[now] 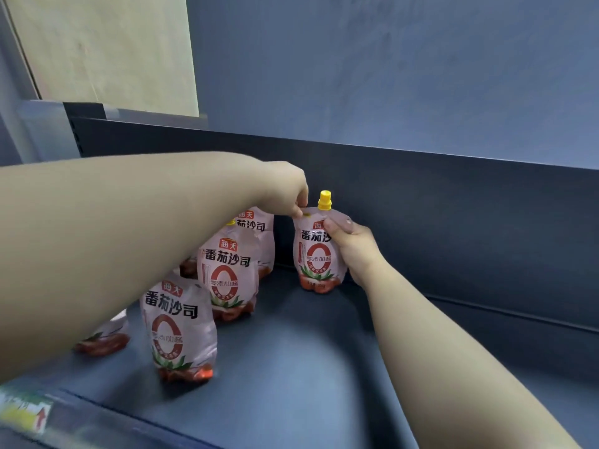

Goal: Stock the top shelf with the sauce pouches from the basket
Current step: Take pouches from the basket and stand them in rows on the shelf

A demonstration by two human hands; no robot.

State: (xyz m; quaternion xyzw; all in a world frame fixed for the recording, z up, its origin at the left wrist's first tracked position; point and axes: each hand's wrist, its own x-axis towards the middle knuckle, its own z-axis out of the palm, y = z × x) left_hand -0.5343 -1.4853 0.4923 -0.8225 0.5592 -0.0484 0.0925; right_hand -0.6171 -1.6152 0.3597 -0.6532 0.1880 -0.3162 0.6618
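Note:
A pink tomato sauce pouch (316, 254) with a yellow cap stands upright at the back of the dark shelf (308, 367). My right hand (351, 244) grips its right side. My left hand (287, 189) pinches its top left corner, the forearm crossing the view from the left. Left of it stand more pouches: one at the back (259, 234), one in the middle (227, 273), one at the front (180, 328). Another pouch (103, 338) shows partly under my left forearm. The basket is not in view.
The shelf's dark back panel (453, 215) rises right behind the held pouch. A grey-blue wall (389, 66) lies above it and a pale board (103, 50) at the upper left. A price label strip (26, 413) runs along the shelf's front edge.

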